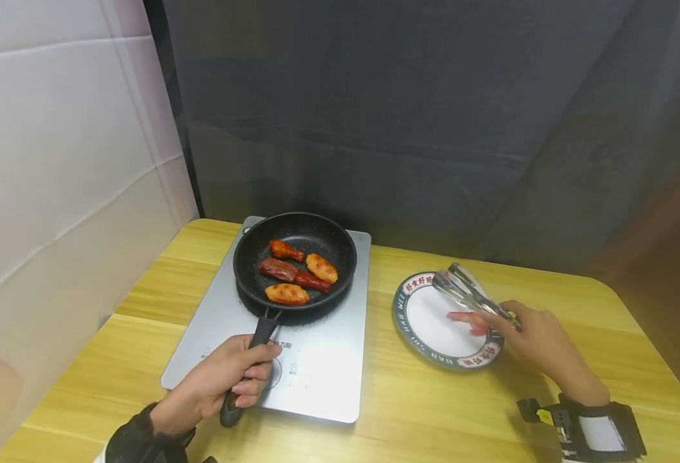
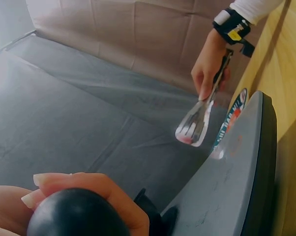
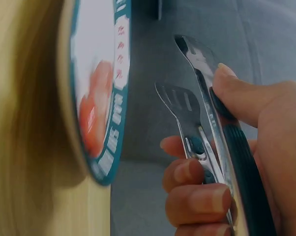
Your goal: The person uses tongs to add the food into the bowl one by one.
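My left hand (image 1: pixel 232 373) grips the black handle (image 1: pixel 266 329) of a frying pan (image 1: pixel 340 247). In the pan lie dark red drumsticks (image 1: pixel 279 269) and golden wing pieces (image 1: pixel 286 294); the left wrist view shows the rounded handle end (image 2: pixel 76 216) close up. My right hand (image 1: pixel 539 341) holds metal tongs (image 1: pixel 461 289) with dark grips, thumb on one arm and fingers around the other. The slotted tips are apart with nothing between them, above a round plate (image 1: pixel 412 331). A pinkish-red, shrimp-like piece of food (image 3: pixel 96 113) rests near the plate's rim.
Beneath the pan is a flat silver induction cooktop (image 1: pixel 328 379), left of the plate on a wooden table (image 1: pixel 432 411). A dark cloth (image 1: pixel 375 128) hangs behind the table, and a pale one (image 1: pixel 68 161) hangs along the left side.
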A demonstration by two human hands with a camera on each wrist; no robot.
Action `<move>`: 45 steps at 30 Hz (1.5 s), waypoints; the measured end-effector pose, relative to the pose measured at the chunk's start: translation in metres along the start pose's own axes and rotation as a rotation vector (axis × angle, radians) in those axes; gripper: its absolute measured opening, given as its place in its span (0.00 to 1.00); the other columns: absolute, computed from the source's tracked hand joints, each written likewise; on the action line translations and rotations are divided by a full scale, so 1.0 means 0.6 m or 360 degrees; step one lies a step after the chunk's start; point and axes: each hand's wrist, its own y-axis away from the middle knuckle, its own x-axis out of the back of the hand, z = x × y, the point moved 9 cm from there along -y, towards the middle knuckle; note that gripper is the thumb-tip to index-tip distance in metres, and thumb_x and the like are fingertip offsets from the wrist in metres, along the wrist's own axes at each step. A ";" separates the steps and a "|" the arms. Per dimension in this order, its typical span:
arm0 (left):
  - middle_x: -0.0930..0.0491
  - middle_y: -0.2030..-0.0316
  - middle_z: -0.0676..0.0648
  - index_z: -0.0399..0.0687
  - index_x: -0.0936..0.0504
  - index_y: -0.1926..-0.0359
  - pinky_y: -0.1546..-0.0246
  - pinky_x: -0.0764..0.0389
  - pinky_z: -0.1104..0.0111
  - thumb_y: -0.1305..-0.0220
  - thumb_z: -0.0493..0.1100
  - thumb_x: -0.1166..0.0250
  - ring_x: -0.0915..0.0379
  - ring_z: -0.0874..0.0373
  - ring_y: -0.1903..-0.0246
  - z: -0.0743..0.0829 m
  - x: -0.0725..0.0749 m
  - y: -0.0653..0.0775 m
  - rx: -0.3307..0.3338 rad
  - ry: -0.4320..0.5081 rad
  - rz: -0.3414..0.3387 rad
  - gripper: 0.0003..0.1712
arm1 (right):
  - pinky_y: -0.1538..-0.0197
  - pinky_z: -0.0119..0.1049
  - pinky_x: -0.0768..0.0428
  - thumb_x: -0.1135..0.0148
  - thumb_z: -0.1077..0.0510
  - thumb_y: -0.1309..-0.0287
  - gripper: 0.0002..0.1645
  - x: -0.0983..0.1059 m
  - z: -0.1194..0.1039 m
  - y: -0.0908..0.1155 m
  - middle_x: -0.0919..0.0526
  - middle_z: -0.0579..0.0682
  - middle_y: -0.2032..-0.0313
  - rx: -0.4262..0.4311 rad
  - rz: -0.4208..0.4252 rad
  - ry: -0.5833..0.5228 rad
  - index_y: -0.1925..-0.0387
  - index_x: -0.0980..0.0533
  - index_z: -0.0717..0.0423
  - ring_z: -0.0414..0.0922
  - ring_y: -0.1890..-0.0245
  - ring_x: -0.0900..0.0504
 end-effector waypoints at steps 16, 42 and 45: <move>0.42 0.85 0.56 0.43 0.39 0.67 0.93 0.41 0.78 0.31 0.42 0.45 0.48 0.69 0.91 0.001 -0.002 -0.003 0.0010 -0.0012 0.0001 0.12 | 0.65 0.59 0.22 0.42 0.38 0.39 0.31 -0.004 0.062 0.043 0.17 0.63 0.64 -0.0018 -0.0124 0.0158 0.50 0.23 0.62 0.63 0.64 0.19; 0.42 0.85 0.56 0.42 0.39 0.67 0.93 0.40 0.78 0.30 0.41 0.45 0.47 0.69 0.91 -0.002 0.000 0.000 0.0033 0.0018 0.0007 0.12 | 0.78 0.42 0.31 0.42 0.41 0.37 0.16 -0.007 0.050 0.046 0.28 0.45 0.80 0.0092 -0.0134 0.0303 0.69 0.21 0.47 0.43 0.80 0.32; 0.43 0.85 0.56 0.42 0.40 0.67 0.93 0.40 0.78 0.31 0.42 0.45 0.47 0.69 0.91 -0.002 0.001 0.000 0.0038 0.0018 0.0008 0.13 | 0.78 0.40 0.33 0.43 0.43 0.35 0.16 -0.007 0.046 0.046 0.30 0.43 0.82 0.0117 -0.0116 0.0319 0.72 0.21 0.46 0.42 0.80 0.34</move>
